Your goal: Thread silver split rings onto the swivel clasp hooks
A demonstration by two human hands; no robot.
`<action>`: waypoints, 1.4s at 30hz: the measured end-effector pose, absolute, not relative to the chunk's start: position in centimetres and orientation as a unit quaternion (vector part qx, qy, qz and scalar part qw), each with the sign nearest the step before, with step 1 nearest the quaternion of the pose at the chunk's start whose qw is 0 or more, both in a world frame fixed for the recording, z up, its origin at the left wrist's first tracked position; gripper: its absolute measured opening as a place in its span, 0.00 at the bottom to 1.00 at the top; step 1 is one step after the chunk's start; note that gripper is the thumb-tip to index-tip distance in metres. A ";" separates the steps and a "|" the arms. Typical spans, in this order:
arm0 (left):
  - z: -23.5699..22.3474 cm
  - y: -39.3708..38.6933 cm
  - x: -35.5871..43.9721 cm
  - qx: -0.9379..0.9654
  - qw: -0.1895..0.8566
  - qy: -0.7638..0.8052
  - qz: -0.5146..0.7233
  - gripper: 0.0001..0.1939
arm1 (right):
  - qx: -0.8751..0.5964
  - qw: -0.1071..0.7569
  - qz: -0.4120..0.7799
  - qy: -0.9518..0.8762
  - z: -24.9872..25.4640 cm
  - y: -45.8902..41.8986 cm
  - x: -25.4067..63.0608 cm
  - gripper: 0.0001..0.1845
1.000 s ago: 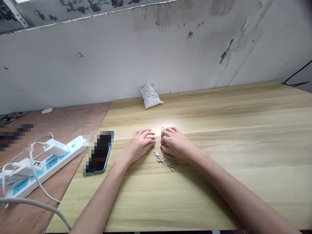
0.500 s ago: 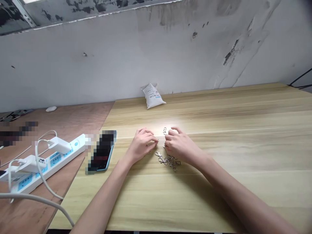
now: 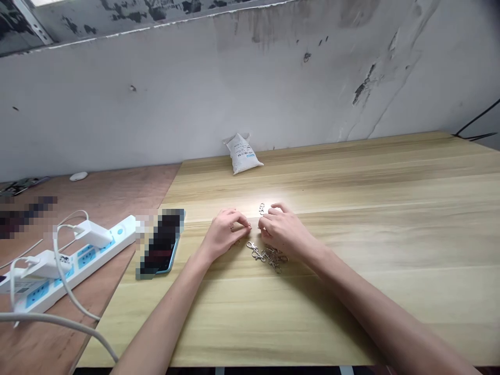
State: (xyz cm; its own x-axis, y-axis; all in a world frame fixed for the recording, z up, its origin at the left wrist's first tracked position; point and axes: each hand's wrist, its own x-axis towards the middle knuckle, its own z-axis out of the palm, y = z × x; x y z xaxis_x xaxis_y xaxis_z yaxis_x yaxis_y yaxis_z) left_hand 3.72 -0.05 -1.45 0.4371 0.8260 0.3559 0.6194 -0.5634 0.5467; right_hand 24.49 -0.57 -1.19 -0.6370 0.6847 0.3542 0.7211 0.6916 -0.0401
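Note:
A loose heap of silver metal swivel clasps (image 3: 269, 255) lies on the pale wooden table (image 3: 332, 312), just below and between my hands. My left hand (image 3: 226, 233) has its fingertips drawn together, with a small metal glint at their tips. My right hand (image 3: 283, 233) sits just right of it, fingers curled, its tips close to the left hand's and partly over the heap. A single metal clasp (image 3: 261, 209) lies beyond the gap between my hands. Whatever the right fingertips touch is hidden.
A phone (image 3: 162, 242) in a blue case lies left of my left hand, its screen blurred. Further left, on a plywood surface (image 3: 89, 190), is a white power strip (image 3: 80, 263) with chargers and cables. A white bag (image 3: 242, 154) leans against the stained wall.
My hands have drawn slightly apart, and the fingertips of my left hand have come closer together. The view has shifted a little.

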 end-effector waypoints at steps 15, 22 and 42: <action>-1.4 0.1 3.4 0.843 0.070 0.465 0.261 0.04 | -0.412 0.297 0.061 -0.859 -3.2 0.9 25.5 0.06; -1.1 -0.2 3.5 0.841 0.019 0.468 0.272 0.04 | -0.403 0.305 0.061 -0.861 -2.7 0.4 25.3 0.06; -0.5 -0.8 4.6 0.842 0.097 0.408 0.340 0.05 | -0.403 0.294 0.096 -0.862 -2.5 -0.7 24.6 0.10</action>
State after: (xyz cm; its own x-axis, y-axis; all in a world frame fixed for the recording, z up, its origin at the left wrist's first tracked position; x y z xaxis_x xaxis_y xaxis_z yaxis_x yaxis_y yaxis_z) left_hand 4.63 -0.75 -0.54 0.4363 0.7527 0.4931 0.6215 -0.6483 0.4398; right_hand 24.59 -0.68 -2.46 -0.5029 0.7505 0.4288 0.6382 0.6570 -0.4013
